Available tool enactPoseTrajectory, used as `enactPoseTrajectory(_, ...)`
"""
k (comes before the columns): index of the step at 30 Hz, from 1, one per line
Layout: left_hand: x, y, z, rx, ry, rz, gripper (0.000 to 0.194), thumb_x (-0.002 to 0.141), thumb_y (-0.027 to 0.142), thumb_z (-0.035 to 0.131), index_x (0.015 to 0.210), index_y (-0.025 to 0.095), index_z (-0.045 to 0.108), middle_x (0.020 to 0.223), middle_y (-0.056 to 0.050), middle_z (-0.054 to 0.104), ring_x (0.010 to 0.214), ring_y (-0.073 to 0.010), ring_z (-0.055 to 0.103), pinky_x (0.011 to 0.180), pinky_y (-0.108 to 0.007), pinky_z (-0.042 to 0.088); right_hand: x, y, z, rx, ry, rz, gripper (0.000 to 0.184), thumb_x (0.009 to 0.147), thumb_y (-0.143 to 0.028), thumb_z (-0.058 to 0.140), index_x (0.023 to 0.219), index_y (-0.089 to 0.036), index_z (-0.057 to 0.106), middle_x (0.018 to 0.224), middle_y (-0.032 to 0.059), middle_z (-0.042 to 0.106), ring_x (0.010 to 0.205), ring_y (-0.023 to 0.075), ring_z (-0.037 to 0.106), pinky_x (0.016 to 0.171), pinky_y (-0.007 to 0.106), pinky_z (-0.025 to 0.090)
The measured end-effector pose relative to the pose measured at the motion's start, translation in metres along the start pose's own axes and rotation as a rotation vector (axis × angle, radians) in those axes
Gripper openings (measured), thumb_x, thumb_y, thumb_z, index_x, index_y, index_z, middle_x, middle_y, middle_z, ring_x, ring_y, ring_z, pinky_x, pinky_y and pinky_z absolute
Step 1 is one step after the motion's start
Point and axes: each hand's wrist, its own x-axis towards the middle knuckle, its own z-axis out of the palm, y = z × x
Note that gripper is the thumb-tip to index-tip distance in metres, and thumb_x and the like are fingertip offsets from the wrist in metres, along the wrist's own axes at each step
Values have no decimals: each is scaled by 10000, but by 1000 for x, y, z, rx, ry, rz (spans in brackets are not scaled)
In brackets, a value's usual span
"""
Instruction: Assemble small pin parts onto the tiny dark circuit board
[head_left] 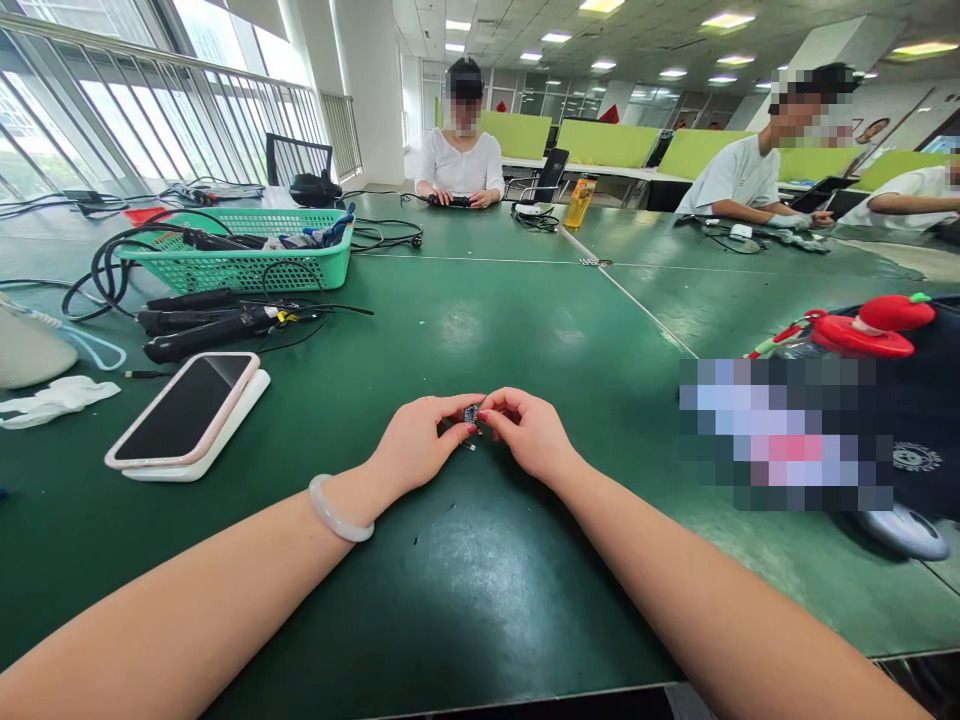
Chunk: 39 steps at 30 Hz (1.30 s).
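Observation:
Over the green table (465, 580), both hands meet at a small circuit board (471, 413) with a dark, chip-covered face. My left hand (421, 440) pinches the board's left side between thumb and index finger; a pale bangle sits on that wrist. From the other side, my right hand (529, 432) is closed in a pinch at the board's right edge. Whatever its fingertips grip is too small to make out. A short light-tipped piece (468, 445) shows just under the fingers, partly hidden by them.
To the left lie a phone (187, 405) on a white box, black cable-like tools (210, 325) and a green basket (247, 262) of cables. A tissue (56, 400) is at far left. On the right are a dark bag (911, 400) and a mouse (904, 532). Several people sit beyond.

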Motion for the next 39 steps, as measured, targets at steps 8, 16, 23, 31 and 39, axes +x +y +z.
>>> enactPoseTrajectory(8, 0, -1, 1, -17, 2, -9, 353, 813, 286, 534, 1160, 277, 599, 901, -6, 681, 809, -168, 604, 792, -308, 465, -2, -4, 0, -88, 10, -3, 173, 761, -369, 561, 757, -199, 595, 675, -16, 596, 560, 99, 495, 557, 234, 409)
enactPoseTrajectory(16, 0, 1, 1, -66, -41, -16, 387, 796, 293, 568, 1182, 296, 567, 812, 29, 655, 724, -140, 591, 768, -293, 461, -3, -1, -2, -102, 5, -2, 212, 778, -405, 555, 742, -198, 581, 660, -28, 573, 562, 98, 496, 558, 232, 395)
enactPoseTrajectory(23, 0, -2, 2, -214, -34, -70, 401, 760, 248, 566, 1160, 231, 545, 759, 19, 611, 708, -134, 579, 747, -282, 466, -5, -7, 0, -183, -16, -47, 192, 782, -390, 565, 767, -204, 612, 679, -26, 607, 556, 92, 481, 563, 224, 381)
enactPoseTrajectory(31, 4, -9, 4, -284, 20, -141, 257, 737, 209, 515, 988, 200, 564, 633, 50, 418, 579, -97, 452, 617, -235, 424, -6, -8, -11, -473, 34, -45, 174, 803, -352, 549, 734, -221, 639, 722, -15, 634, 632, 115, 515, 604, 244, 374)
enactPoseTrajectory(39, 6, -13, 4, -310, 20, -154, 196, 719, 202, 525, 908, 193, 573, 634, 51, 433, 585, -94, 449, 631, -235, 409, -8, -9, -7, -685, -46, -22, 114, 778, -312, 605, 735, -221, 660, 787, 15, 595, 689, 125, 533, 624, 254, 385)
